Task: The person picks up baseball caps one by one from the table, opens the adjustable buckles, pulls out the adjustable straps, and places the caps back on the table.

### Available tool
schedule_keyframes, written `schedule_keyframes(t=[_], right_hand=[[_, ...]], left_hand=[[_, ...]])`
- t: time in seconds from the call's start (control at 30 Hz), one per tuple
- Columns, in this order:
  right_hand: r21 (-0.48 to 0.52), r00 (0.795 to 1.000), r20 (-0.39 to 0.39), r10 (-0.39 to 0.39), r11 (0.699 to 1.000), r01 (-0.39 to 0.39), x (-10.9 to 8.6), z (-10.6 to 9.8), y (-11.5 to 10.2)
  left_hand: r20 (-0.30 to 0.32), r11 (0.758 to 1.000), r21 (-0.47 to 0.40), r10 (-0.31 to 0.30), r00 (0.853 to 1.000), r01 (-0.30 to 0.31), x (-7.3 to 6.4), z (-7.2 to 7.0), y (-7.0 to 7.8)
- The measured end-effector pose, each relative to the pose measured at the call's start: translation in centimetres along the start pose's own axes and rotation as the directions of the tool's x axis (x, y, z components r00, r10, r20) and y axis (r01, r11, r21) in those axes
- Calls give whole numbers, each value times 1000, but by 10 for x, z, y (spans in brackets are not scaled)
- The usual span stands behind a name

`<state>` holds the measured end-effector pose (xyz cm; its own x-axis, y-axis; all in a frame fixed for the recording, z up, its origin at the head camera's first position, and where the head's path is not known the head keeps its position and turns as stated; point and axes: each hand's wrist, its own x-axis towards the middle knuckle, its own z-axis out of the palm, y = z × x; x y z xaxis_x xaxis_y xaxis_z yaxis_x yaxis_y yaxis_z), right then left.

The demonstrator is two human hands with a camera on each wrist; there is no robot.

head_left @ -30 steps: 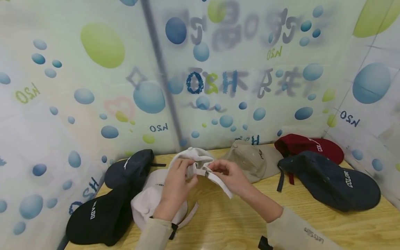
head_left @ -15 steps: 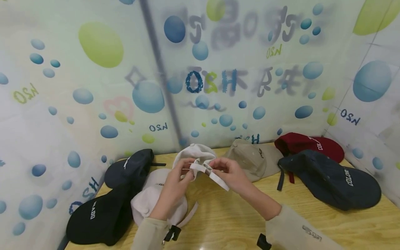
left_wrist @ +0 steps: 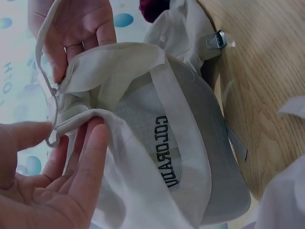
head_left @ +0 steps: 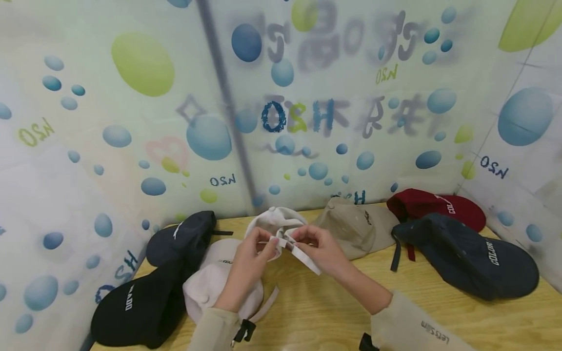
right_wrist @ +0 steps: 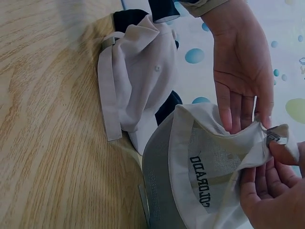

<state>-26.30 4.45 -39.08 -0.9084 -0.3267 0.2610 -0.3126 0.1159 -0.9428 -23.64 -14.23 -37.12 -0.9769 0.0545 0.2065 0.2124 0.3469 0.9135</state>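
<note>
Both hands hold a white baseball cap (head_left: 274, 219) by its back strap (head_left: 306, 258), just above the table. My left hand (head_left: 248, 261) pinches the strap between thumb and fingers on one side of the back opening. On the other side, my right hand (head_left: 325, 251) pinches it by a metal buckle (right_wrist: 274, 135). The loose strap end hangs down to the right in the head view. In the left wrist view the cap's hollow faces the camera, and dark COLORADO lettering (left_wrist: 167, 150) shows inside. My fingers partly hide the buckle.
Left on the wooden table (head_left: 316, 312) lie a black cap (head_left: 136, 307), a navy cap (head_left: 180, 239) and pale pinkish caps (head_left: 215, 287). A beige cap (head_left: 351, 226), a red cap (head_left: 434, 204) and a dark blue cap (head_left: 470, 258) lie at the right. A printed curtain (head_left: 307, 170) stands behind.
The cap was tilted up slightly and has come back down. My left fingers have shifted along the strap toward the buckle; the right hand keeps its pinch. The other caps have not moved.
</note>
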Motion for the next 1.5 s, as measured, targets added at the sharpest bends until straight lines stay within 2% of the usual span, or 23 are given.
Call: schedule_keyframes(t=[0.37, 0.53, 0.67, 0.83, 0.93, 1.03, 1.2, 1.5], right_hand=[[40, 999, 52, 13, 999, -15, -3, -8, -2], [67, 998, 62, 31, 997, -35, -6, -12, -3], [68, 998, 66, 11, 998, -15, -6, -11, -1], [42, 998, 60, -20, 999, 17, -2, -7, 3], [26, 998, 58, -27, 999, 26, 1, -4, 4], [25, 998, 59, -30, 999, 28, 3, -2, 4], [-14, 996, 63, -61, 998, 62, 5, -1, 4], [-18, 997, 69, -25, 999, 26, 2, -8, 6]], left_hand=[[-33, 999, 39, 16, 999, -15, 2, -10, -5], [-36, 1000, -25, -15, 999, 15, 2, -16, -7], [-14, 996, -82, -43, 999, 42, 1, -17, -3], [17, 989, -138, -57, 998, 58, 0, -14, -1], [27, 988, -143, -62, 998, 65, 1, -9, -1], [23, 994, -101, -35, 999, 38, 2, -2, -2], [6, 999, 37, 16, 1000, -16, 5, 2, -2], [-42, 979, 204, 17, 999, -8, 6, -7, -6]])
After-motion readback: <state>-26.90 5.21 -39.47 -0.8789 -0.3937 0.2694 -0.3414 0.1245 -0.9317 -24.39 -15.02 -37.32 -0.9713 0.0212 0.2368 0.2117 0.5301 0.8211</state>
